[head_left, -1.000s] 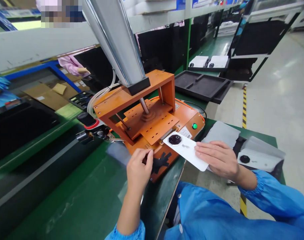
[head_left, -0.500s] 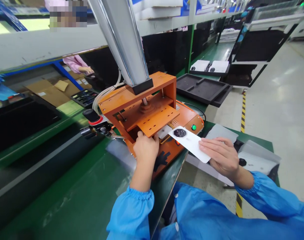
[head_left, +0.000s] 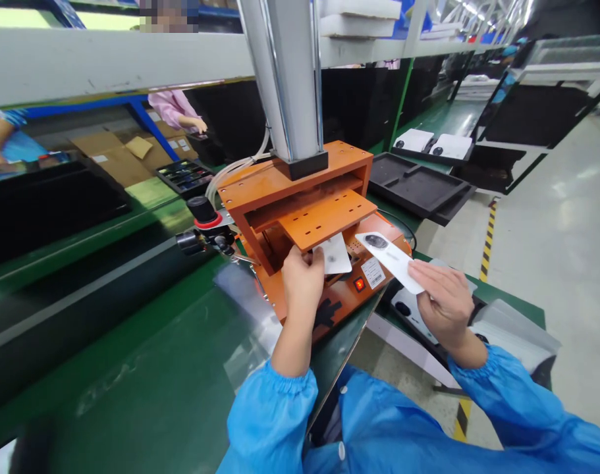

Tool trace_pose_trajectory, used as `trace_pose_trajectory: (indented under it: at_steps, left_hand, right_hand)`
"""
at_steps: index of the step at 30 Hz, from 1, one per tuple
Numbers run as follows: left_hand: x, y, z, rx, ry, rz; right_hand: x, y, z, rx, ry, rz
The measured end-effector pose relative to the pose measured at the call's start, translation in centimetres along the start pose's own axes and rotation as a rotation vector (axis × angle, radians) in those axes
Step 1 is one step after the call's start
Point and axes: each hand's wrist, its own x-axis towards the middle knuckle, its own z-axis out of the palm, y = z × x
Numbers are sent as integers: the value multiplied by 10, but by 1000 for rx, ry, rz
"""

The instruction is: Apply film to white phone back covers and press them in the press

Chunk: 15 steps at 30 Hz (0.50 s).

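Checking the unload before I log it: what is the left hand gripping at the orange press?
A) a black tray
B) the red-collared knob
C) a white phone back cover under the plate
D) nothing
C: the left hand pinches a white cover at the orange press, under its plate.

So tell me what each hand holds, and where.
Left hand: white cover, by its near edge, at the press. Right hand: second cover, by its near end.

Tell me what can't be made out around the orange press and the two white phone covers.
- Head view: the white phone cover in the left hand is partly hidden under the orange press plate.
- White label on the orange press base: print too small to read.
- Second white phone cover: its near end is covered by the right hand.
- Stacked white covers: count unclear, behind the blue sleeve.
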Motion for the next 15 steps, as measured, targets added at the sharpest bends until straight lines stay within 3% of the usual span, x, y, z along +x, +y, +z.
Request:
trace_pose_trajectory:
  at_steps: [2, 5, 8, 12, 15]
  left_hand:
    - [-23, -9, -15, -153, -76, -40]
    - [-78, -25, -42, -394, -300, -99]
    - [-132, -41, -61, -271, -472, -82]
    - [-176, -68, -53, -142, -436, -19]
    - [-191, -85, -38, -113, -355, 17]
  right_hand:
    - [8, 4, 16, 22, 25, 19]
    - [27, 2, 48, 112, -10, -26]
    - [51, -8, 84, 175, -150, -108]
    - [81, -21, 118, 204, -341, -219]
    - [92, -26, 121, 182, -435, -265]
